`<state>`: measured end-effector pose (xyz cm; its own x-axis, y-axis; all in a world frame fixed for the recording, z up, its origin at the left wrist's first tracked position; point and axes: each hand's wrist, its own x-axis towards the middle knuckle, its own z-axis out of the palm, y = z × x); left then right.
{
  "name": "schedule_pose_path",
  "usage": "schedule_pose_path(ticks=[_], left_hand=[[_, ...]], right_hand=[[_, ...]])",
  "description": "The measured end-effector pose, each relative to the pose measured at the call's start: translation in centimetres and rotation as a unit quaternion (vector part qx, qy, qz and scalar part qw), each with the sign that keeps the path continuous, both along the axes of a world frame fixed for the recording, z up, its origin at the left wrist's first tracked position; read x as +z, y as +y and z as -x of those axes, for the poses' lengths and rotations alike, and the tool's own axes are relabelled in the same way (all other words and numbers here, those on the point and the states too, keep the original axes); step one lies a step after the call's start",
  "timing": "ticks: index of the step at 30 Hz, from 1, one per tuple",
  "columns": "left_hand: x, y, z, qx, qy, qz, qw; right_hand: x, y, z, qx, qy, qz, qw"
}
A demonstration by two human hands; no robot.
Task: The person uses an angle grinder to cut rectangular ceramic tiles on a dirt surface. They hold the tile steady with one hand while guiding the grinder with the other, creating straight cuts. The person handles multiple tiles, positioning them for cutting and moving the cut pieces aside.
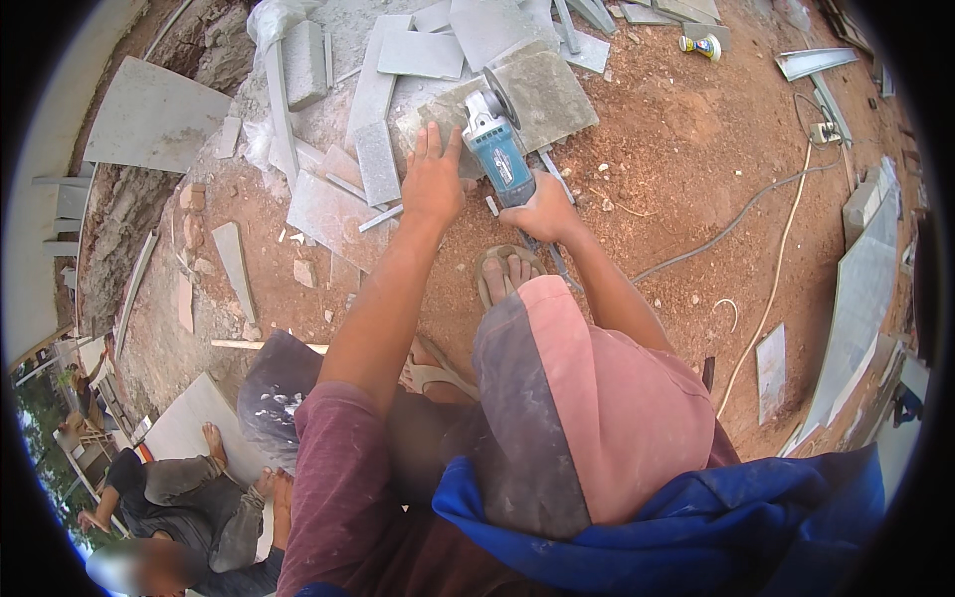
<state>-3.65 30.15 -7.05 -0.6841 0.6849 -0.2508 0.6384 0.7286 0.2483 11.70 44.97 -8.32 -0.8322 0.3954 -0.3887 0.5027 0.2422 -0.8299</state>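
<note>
My right hand (pixel 542 209) is closed round the rear of a teal angle grinder (pixel 503 164). The grinder's dark disc (pixel 503 98) stands on edge over a rough grey stone slab (pixel 549 98). To the left of the grinder, my left hand (pixel 433 177) has its fingers stretched out, reaching over the slab's near edge. I cannot tell how firmly those fingers press on it. Both hands are in front of my sandalled feet, and the left one holds nothing.
Cut grey tiles (pixel 422 54) and narrow strips lie around the slab. A grey cable (pixel 711 242) and a pale cord (pixel 775 292) cross the reddish dirt at right. Another person (pixel 199 502) sits at lower left. A small can (pixel 701 47) lies far right.
</note>
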Motion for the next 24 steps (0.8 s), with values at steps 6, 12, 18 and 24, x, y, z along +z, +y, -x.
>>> schedule_pose_path(ticks=[6,12,18,24], left_hand=[[0.0,0.0,0.0,0.000,-0.002,-0.003,1.000],[0.1,0.0,0.0,-0.002,0.000,-0.002,1.000],[0.1,0.0,0.0,-0.003,-0.001,-0.007,1.000],[-0.3,-0.2,0.1,-0.007,0.004,-0.014,1.000]], right_hand=[[0.0,0.3,0.4,0.014,-0.015,-0.001,1.000],[-0.2,0.4,0.8,0.013,-0.009,-0.002,1.000],[-0.8,0.6,1.0,0.014,0.010,0.021,1.000],[-1.0,0.8,1.6,0.025,-0.013,0.030,0.999]])
